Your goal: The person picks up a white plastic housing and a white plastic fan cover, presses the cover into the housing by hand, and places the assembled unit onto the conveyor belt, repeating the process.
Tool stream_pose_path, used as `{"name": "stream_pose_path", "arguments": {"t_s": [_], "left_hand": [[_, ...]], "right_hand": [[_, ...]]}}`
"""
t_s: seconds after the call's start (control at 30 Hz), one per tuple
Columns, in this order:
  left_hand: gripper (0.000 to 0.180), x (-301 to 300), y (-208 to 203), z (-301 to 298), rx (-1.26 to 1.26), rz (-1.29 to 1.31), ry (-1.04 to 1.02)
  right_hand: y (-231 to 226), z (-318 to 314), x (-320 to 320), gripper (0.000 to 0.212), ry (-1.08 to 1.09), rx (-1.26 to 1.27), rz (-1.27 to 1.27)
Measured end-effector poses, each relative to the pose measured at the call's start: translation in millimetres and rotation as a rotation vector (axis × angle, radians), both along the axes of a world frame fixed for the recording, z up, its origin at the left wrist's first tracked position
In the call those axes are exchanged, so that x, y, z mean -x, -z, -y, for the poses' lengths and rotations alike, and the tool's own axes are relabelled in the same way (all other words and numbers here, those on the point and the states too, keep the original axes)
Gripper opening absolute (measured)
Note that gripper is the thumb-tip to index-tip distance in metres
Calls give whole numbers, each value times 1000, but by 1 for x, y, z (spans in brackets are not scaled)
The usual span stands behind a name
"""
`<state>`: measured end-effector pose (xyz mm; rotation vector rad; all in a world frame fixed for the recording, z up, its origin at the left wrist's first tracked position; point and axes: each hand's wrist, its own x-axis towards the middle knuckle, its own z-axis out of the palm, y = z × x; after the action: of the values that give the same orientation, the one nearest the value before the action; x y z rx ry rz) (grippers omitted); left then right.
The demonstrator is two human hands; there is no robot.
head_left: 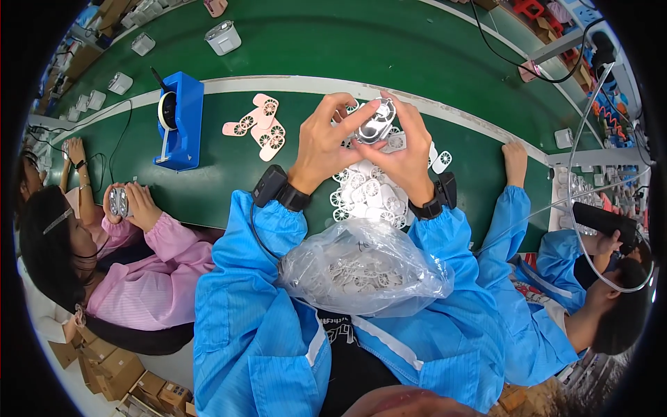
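Observation:
Between my two hands, over the far part of the green table, is a small silver-and-white oval housing with a round opening. My left hand [321,139] grips the housing [376,125] from its left side, and the fingers of my right hand [408,149] close on its right side. Below my hands lies a heap of flat white covers [365,194] with round spoked grilles. Left of it are several pale pink covers [262,121] of the same shape. A clear plastic bag [299,278] with more white grilled pieces rests against my front.
A blue tape dispenser [186,125] stands to the left. Beyond the pale table rim [292,85], housings [224,38] sit on a green surface. At the left a person in pink sleeves [167,243] holds a similar housing; at the right another person's blue sleeve [506,215] reaches the table.

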<state>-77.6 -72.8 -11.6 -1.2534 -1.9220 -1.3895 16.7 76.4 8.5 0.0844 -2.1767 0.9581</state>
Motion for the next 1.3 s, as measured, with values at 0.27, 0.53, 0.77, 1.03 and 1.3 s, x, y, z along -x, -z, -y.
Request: {"name": "stream_pose_path", "arguments": {"t_s": [0.27, 0.53, 0.77, 1.03, 1.3], "left_hand": [[66, -1, -2, -1, 41, -90, -11], [64, -2, 1, -4, 0, -11, -7], [63, -2, 2, -2, 42, -58, -15], [62, -2, 1, -2, 36, -69, -13], [61, -2, -2, -3, 59, -86, -17]], "right_hand": [[1, -2, 0, 79, -1, -29, -21], [0, -2, 0, 80, -1, -13, -13], [2, -2, 0, 80, -7, -11, -24], [0, -3, -1, 81, -17, 3, -5], [2, -4, -2, 80, -24, 10, 2]]}}
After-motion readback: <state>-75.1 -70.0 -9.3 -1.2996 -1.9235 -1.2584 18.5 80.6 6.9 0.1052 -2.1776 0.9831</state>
